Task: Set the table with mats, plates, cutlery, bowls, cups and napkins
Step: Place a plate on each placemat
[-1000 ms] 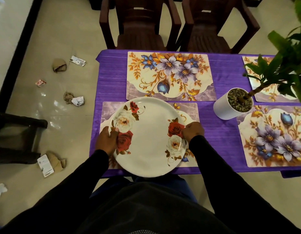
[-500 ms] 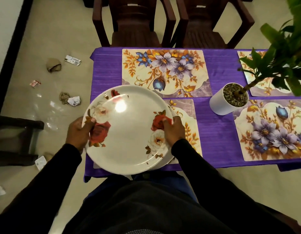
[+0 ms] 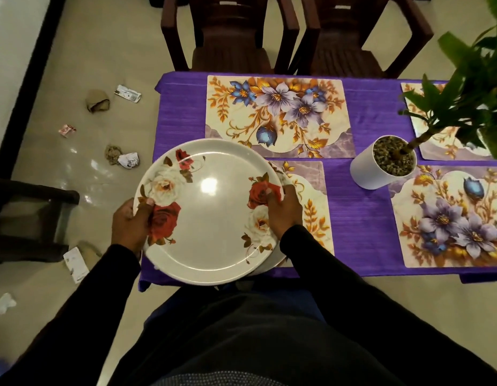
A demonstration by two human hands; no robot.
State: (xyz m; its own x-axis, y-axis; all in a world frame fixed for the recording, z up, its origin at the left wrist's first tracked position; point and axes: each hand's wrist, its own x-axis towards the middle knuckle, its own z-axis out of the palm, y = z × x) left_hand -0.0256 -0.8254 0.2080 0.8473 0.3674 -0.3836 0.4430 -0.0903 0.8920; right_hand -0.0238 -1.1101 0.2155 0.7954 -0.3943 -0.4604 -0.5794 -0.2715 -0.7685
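Note:
A white plate with red and white roses is held tilted above the table's near left corner. My left hand grips its left rim and my right hand grips its right rim, thumbs on top. Under it, the rim of a second plate peeks out, lying on the near floral mat, which is mostly hidden. Three more floral mats lie uncovered: far left, near right and far right.
A white pot with a leafy plant stands mid-table on the purple cloth. Two dark chairs stand at the far side. Crumpled litter lies on the floor to the left, near a dark stool.
The top plate has come up off the near mat and shifted left towards me, leaving a second plate on the mat. Both hands kept their grip on its rim.

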